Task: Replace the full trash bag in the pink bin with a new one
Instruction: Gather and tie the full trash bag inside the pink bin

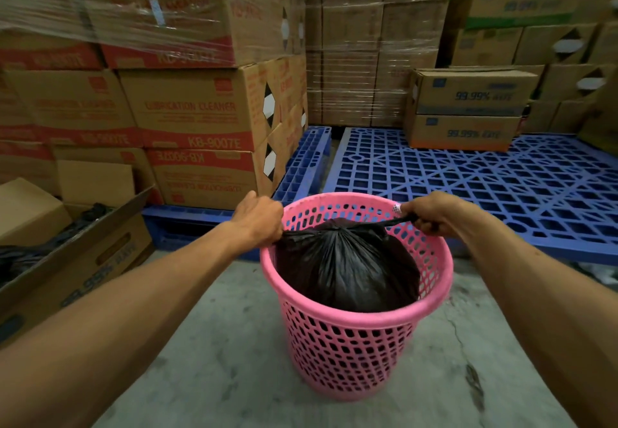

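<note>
A pink perforated bin [351, 344] stands on the concrete floor in front of me. Inside it sits a full black trash bag [347, 267], gathered to a knot at its top. My left hand [259, 218] grips the bag's left tail over the bin's left rim. My right hand [431, 212] grips the right tail over the far right rim. The two tails are stretched taut and level between my fists.
An open cardboard box [83, 260] with black plastic inside stands on the floor at the left. Blue pallets [468, 180] lie behind the bin, carrying stacked cartons [190, 116] at left and two cartons [468, 106] at back right. Bare concrete floor [234, 377] surrounds the bin.
</note>
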Action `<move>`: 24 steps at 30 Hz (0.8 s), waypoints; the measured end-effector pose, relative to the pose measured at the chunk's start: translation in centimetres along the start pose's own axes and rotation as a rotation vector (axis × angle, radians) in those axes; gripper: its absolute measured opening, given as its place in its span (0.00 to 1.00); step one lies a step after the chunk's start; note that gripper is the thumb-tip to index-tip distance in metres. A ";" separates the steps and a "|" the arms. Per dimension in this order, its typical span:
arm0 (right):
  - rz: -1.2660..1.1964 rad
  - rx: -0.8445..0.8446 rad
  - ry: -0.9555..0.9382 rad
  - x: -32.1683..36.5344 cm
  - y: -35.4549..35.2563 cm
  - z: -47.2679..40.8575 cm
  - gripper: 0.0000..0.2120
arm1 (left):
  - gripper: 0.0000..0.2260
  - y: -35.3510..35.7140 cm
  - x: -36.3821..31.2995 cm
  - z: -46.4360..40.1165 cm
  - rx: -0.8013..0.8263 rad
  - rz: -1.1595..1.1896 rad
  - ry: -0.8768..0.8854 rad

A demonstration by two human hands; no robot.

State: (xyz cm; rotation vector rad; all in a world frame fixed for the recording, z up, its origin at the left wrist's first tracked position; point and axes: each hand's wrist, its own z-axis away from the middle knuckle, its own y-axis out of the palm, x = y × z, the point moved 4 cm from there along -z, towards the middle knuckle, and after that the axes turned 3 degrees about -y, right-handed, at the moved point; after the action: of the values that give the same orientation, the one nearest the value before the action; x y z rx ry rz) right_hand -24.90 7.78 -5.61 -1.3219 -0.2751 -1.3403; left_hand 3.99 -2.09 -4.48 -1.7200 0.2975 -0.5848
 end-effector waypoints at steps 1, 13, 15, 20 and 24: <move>0.035 -0.008 0.000 0.0 -0.1 0.1 0.12 | 0.10 -0.2 0.2 0.0 -0.006 0.007 -0.007; 0.665 0.044 -0.509 5.2 2.9 2.6 0.08 | 0.12 -1.9 1.4 -2.1 -0.016 1.640 -0.395; 0.837 0.085 -0.521 5.4 3.9 3.1 0.15 | 0.13 -2.0 0.5 -2.0 -0.026 1.475 -0.345; 1.008 0.124 -0.487 5.9 4.7 3.7 0.26 | 0.19 -3.1 -2.2 -1.4 0.090 0.281 0.043; 1.058 0.146 -0.517 6.6 4.6 4.0 0.24 | 0.16 -3.2 -3.6 -0.9 0.302 0.157 0.087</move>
State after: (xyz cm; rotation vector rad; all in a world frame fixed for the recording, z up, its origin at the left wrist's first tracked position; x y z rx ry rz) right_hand -17.08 6.06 -1.53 -1.3573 0.0079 -0.0868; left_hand 0.18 -0.28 -2.02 -1.3701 0.3819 -0.5594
